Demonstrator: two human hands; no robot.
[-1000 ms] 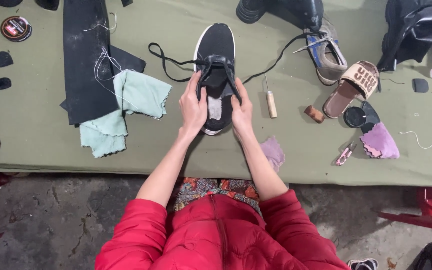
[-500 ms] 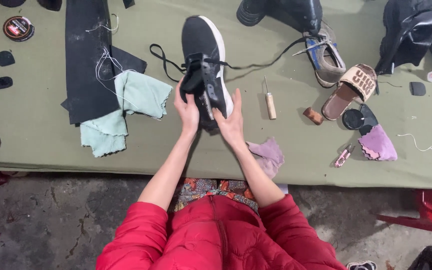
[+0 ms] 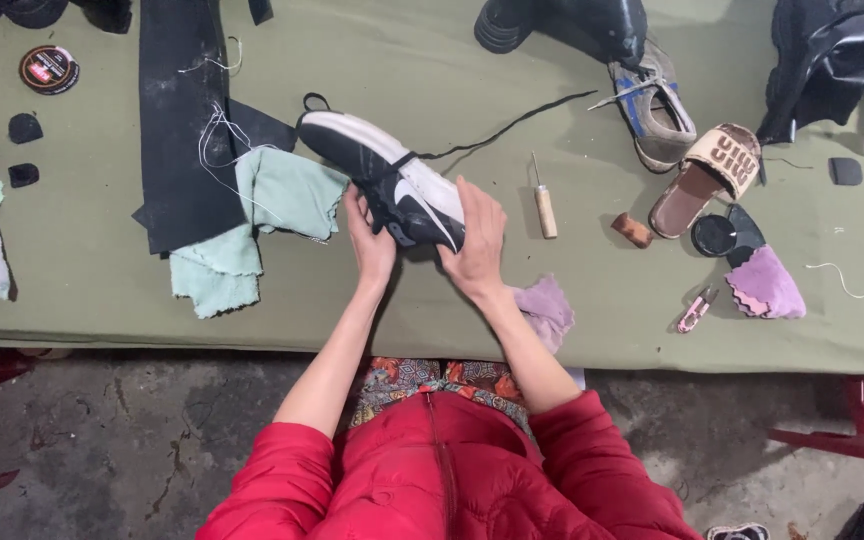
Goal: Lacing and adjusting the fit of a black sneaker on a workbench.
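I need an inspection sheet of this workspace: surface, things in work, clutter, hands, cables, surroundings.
Surface: olive green cloth-covered table, creased.
Things in work: black sneaker with white sole, turned on its side, black lace trailing to the right.
Clutter: mint green rags, black rubber sheet, wooden-handled awl, beige slide sandal, purple cloths, round polish tin, worn grey shoe.
Hands: left hand and right hand both grip the sneaker.
Cables: nothing seen; only loose white thread.
Surroundings: grey concrete floor, red plastic furniture at right.
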